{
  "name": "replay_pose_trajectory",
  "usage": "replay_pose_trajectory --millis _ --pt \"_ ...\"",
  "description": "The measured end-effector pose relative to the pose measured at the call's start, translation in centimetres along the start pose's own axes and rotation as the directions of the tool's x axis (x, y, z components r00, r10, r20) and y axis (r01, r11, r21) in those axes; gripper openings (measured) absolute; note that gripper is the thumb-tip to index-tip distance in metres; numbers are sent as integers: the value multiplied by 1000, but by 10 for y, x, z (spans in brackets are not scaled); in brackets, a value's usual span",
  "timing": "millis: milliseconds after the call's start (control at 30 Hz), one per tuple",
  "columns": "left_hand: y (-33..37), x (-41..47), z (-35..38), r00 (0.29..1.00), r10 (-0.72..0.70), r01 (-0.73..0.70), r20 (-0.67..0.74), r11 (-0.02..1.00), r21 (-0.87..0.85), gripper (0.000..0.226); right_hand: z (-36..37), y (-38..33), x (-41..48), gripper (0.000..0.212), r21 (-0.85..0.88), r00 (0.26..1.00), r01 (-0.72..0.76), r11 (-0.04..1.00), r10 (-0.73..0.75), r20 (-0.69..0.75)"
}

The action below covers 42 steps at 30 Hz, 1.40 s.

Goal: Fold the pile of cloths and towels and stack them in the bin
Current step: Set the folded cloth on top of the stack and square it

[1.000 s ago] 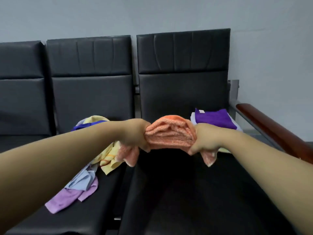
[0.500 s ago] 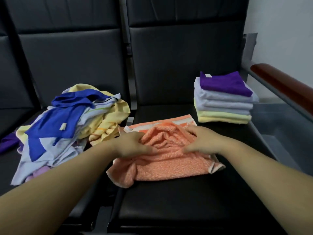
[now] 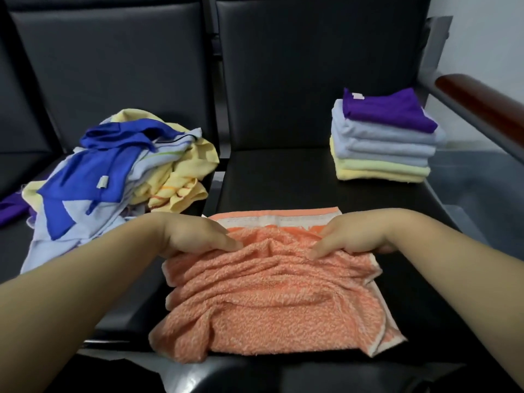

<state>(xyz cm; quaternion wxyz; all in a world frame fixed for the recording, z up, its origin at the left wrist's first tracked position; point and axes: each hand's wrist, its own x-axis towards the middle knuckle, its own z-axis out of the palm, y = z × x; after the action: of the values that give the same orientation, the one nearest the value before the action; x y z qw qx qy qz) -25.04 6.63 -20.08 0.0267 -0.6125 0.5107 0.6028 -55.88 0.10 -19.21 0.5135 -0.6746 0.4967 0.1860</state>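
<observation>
In the head view, an orange towel [image 3: 272, 296] lies on the black seat [image 3: 283, 171] in the lower middle of the frame. It is wrinkled and partly doubled over, and its far edge with a pale stripe lies flat toward the seat back. The near left corner hangs a little over the front edge of the seat.

The left hand [image 3: 195, 236] rests palm down on the upper left part of the towel, with the fingers stretched toward the middle. The right hand [image 3: 354, 236] rests in the same way on the upper right part, fingers pointing to the middle. Both hands are flat and pressing on the cloth; I cannot tell whether the hidden fingers pinch a fold under them.

In the left part of the frame, on the neighbouring seat, there is a loose pile of cloths [image 3: 119, 177] (blue, pale lilac and yellow ones, all unfolded). It lies near the towel but is apart from it, across the gap between the two seats.

In the upper right of the frame, at the back of the same seat as the towel, stands a neat stack of folded cloths [image 3: 382, 148]: yellow at the bottom, pale lilac in the middle, dark purple on top. Just to the right of it runs a brown armrest [image 3: 482, 106].
</observation>
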Motion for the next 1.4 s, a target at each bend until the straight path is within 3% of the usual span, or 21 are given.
replay_pose_trajectory --millis 100,267,433,533,600,700,1000,1300,1400 --pt "-2 -2 -4 994 30 -28 -102 999 22 59 -3 7 -5 28 111 995 28 993 -18 -94" --pt "4 1 -5 924 134 -48 -358 970 239 61 -8 12 -3 29 243 947 81 967 1 -321" --pt "-1 19 -11 830 226 72 -510 864 499 43 -11 17 15 24 170 829 105 980 8 -559" --pt "-4 28 -17 764 307 62 -567 841 538 34 -13 17 23 22 131 764 119 984 -7 -645" --pt "-4 31 -17 768 320 25 -554 850 526 32 -15 16 28 25 83 728 118 990 -29 -685" --pt "-5 35 -16 788 336 0 -516 838 546 30 -14 12 34 20 -8 698 127 992 -95 -710" --pt "-11 46 -24 680 440 -19 -587 810 586 22 -19 20 56 13 -98 670 59 993 -112 -734" --pt "-6 59 -25 698 415 42 -583 790 612 19 -21 17 65 3 -88 662 -2 996 -65 -746" --pt "-3 58 -29 715 378 73 -588 796 601 21 -18 10 60 11 -71 687 -41 997 -23 -726"
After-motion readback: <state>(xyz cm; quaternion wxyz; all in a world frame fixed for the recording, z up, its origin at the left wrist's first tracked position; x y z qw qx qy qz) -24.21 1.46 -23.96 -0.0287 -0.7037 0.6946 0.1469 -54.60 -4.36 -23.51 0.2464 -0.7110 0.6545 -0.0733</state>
